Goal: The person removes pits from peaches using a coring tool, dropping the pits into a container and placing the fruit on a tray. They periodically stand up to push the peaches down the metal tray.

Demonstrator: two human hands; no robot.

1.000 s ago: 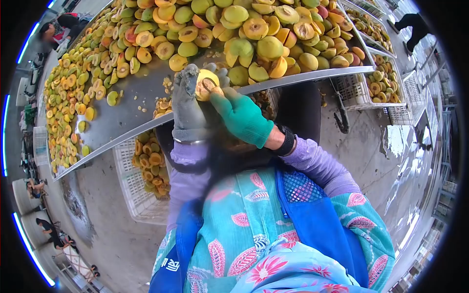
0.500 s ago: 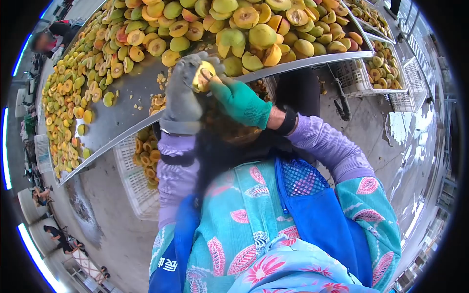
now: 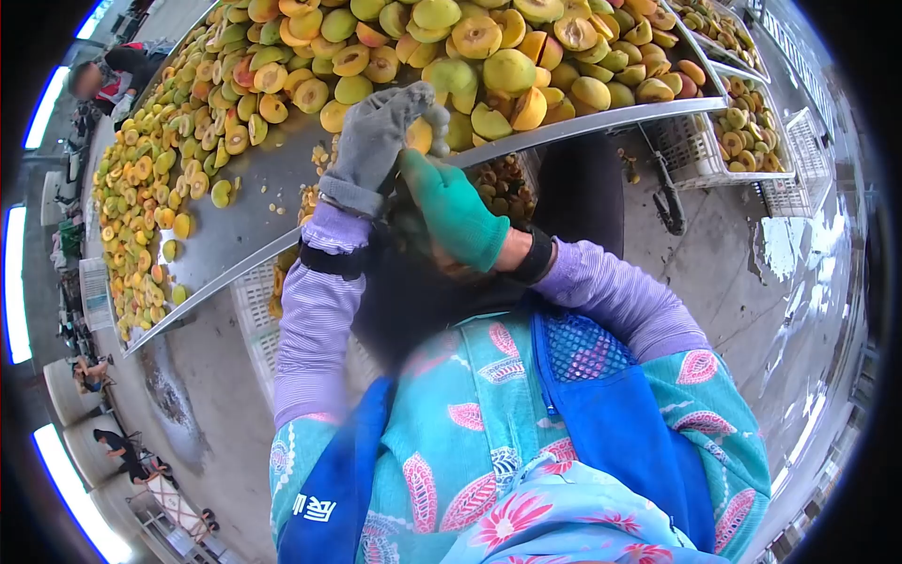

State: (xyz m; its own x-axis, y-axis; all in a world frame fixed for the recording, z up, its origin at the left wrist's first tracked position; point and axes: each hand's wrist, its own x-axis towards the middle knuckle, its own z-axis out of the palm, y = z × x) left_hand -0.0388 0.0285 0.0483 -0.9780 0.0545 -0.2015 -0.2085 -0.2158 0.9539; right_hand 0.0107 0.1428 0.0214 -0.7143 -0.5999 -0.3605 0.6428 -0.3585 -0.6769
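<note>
My left hand [image 3: 374, 143], in a grey glove, is closed around a yellow fruit half [image 3: 419, 135] at the front edge of the steel table [image 3: 246, 211]. My right hand [image 3: 449, 209], in a green glove, sits just below and right of it, fingers curled against the fruit; whether it grips a tool is hidden. A large heap of halved and whole yellow-green fruit [image 3: 489, 66] lies right behind both hands.
More halved fruit [image 3: 150, 179] spreads along the table's left side. White crates [image 3: 258, 310] with fruit stand under the table, others [image 3: 742, 132] at the right. Another person [image 3: 103, 75] works at the far left end. The concrete floor is wet.
Both hands have moved up and slightly left with the fruit. The left hand now covers more of it, and the green glove has dropped lower beneath it.
</note>
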